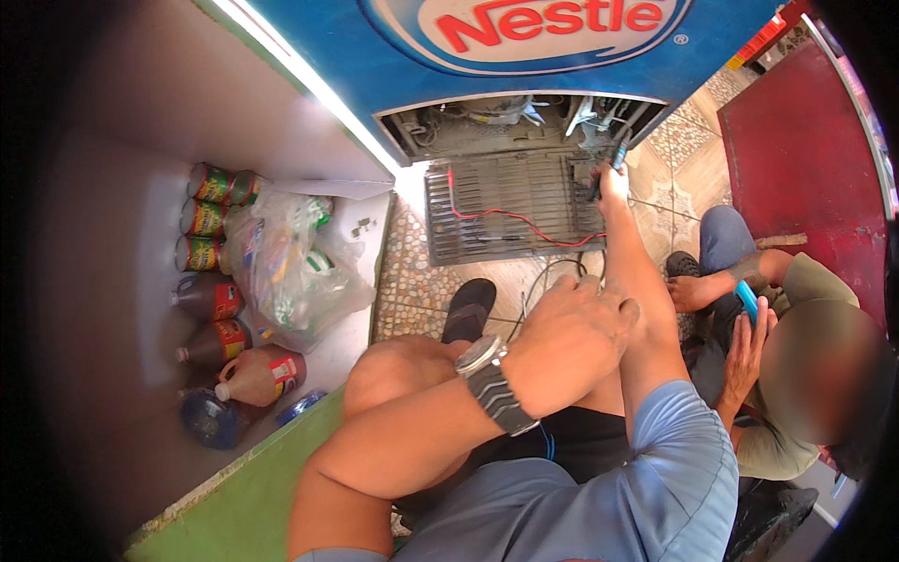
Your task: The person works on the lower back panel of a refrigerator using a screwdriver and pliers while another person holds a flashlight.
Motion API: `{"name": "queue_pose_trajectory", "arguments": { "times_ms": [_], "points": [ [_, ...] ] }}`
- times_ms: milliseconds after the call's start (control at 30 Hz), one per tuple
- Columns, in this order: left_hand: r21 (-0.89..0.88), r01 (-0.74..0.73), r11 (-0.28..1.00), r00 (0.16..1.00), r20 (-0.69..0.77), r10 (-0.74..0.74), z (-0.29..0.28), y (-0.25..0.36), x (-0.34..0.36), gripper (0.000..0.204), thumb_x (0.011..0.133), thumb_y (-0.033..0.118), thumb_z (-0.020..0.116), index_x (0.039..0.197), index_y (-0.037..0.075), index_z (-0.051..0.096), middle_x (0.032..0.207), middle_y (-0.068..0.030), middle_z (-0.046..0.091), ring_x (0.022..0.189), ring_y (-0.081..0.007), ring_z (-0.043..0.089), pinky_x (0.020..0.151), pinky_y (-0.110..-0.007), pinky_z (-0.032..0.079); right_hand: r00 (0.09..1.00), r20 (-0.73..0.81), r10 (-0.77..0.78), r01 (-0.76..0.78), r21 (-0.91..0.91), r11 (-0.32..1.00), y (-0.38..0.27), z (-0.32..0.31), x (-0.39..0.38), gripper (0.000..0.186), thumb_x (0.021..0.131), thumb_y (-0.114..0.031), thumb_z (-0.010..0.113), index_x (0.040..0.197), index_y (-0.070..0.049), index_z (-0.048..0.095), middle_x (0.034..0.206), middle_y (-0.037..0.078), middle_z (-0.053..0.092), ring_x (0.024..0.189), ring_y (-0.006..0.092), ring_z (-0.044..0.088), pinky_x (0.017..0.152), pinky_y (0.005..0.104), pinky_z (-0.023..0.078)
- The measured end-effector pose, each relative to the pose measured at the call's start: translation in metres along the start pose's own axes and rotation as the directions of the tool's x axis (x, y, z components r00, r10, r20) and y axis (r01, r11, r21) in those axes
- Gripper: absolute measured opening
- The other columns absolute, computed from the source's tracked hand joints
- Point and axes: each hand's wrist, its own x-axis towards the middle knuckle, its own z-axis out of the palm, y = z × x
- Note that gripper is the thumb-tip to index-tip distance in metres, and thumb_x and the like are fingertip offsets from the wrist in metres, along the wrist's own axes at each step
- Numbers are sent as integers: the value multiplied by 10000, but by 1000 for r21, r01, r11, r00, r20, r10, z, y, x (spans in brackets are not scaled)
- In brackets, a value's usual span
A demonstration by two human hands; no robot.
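Observation:
My right hand (613, 184) reaches forward to the right end of a grey slatted grille (506, 248) on the floor. It is closed around a slim blue-handled tool (621, 152) pointing toward an opening low in a blue cabinet (337, 56). The tool's exact kind cannot be made out. A red wire (510, 213) crosses the grille. Nearer me, my left hand (576, 328), with a watch (487, 361) on its wrist, hovers over or rests against my right forearm. Its loosely bent fingers are apart, and no object shows in them. A black cable (532, 286) passes beside it.
On the left, a shelf (361, 229) holds cans (208, 187), jugs (267, 375) and a filled plastic bag (300, 272). Close on my right, another person (815, 281) crouches, holding a light-blue phone-like object (746, 300). A red panel (805, 140) stands beyond. Dusty parts (506, 110) fill the cabinet opening.

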Motion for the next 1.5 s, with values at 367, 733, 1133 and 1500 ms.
{"name": "queue_pose_trajectory", "arguments": {
  "times_ms": [367, 733, 1133, 1500],
  "points": [
    [48, -65, 997, 995, -75, 68, 32, 15, 16, 259, 835, 150, 563, 1038, 11, 644, 1013, -152, 637, 912, -285, 633, 786, -416, 455, 964, -116, 240, -222, -845, 486, 152, -133, -216, 247, 882, -147, 601, 1110, -67, 550, 889, 95, 648, 786, 238, 614, 715, 366, 510],
    [130, -124, 984, 992, 42, 119, 53, 37, 30, 255, 876, 184, 544, 1035, 24, 665, 1012, -148, 642, 913, -283, 650, 792, -403, 475, 899, -226, 375, -334, -908, 254, 168, -142, -276, 297, 884, -176, 630, 1142, -43, 563, 945, 108, 661, 849, 238, 623, 766, 366, 508],
    [216, -171, 961, 985, 39, 166, 60, 28, 35, 254, 857, 190, 557, 1025, 40, 674, 985, -138, 670, 883, -282, 670, 730, -408, 504, 920, -114, 374, -224, -938, 264, 147, -149, -295, 356, 887, -207, 662, 1176, -17, 578, 1005, 123, 674, 917, 239, 632, 820, 366, 505],
    [230, -142, 963, 977, 187, 99, 38, -41, 79, 427, 912, 308, 601, 1225, 17, 587, 1186, -199, 631, 1142, -364, 586, 975, -451, 470, 719, 506, 475, -49, -646, 762, -67, -183, -339, 222, 944, -193, 642, 1113, -54, 601, 920, 0, 613, 790, 96, 574, 669, 259, 477]
  ]
}}
